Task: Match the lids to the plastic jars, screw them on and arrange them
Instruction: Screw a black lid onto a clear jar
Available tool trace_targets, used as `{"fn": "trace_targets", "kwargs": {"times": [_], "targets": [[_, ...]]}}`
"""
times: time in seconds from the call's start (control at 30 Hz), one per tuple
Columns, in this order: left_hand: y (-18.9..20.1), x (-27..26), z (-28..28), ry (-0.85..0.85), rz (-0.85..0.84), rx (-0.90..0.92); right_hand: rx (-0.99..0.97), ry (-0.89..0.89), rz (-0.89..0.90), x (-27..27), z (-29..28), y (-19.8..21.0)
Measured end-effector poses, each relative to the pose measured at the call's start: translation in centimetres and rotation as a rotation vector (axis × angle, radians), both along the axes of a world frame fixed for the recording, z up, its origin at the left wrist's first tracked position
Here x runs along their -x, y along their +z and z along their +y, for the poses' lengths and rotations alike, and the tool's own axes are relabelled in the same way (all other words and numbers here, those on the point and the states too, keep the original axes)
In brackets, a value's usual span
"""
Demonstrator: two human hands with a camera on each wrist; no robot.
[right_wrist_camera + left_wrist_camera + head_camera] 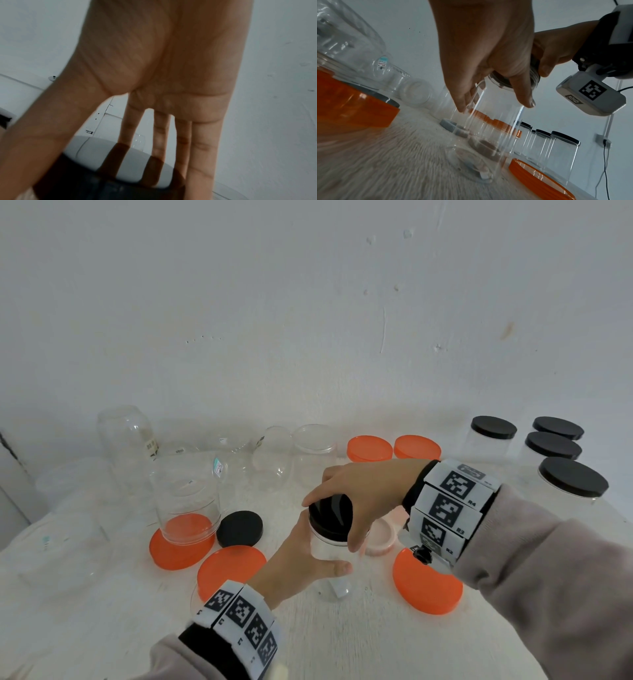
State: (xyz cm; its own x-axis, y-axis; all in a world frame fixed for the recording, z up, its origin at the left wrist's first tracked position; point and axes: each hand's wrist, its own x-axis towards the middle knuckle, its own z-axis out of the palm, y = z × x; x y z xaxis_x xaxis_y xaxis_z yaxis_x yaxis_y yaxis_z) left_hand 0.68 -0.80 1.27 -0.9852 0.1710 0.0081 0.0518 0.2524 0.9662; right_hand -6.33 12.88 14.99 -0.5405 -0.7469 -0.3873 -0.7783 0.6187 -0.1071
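Gripped round its wall by the left hand (301, 556), the jar (334, 563) stands mid-counter (342, 645) while the black lid (330, 513) is clasped from above by the right hand (363, 491); started crooked, it could be cross-threaded.

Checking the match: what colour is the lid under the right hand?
Black lid; clearest in the head view.

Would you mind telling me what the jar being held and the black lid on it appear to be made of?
The jar looks like clear, glossy plastic: thin walls show the lids behind and carry bright streaks. Glass can't be excluded by look alone. The black lid seems opaque plastic with a smooth, slightly shiny top, which reflects the right hand.
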Motion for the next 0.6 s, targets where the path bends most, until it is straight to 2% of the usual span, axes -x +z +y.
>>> {"fn": "trace_targets", "kwargs": {"times": [0.13,0.6], "targets": [[0.33,0.03,-0.11,-0.051,0.020,-0.007,-0.022,0.044,-0.002,0.01,-0.15,0.14],[-0.28,-0.18,0.13,0.054,0.020,0.035,0.048,0.012,0.132,-0.20,-0.21,-0.44]]}}
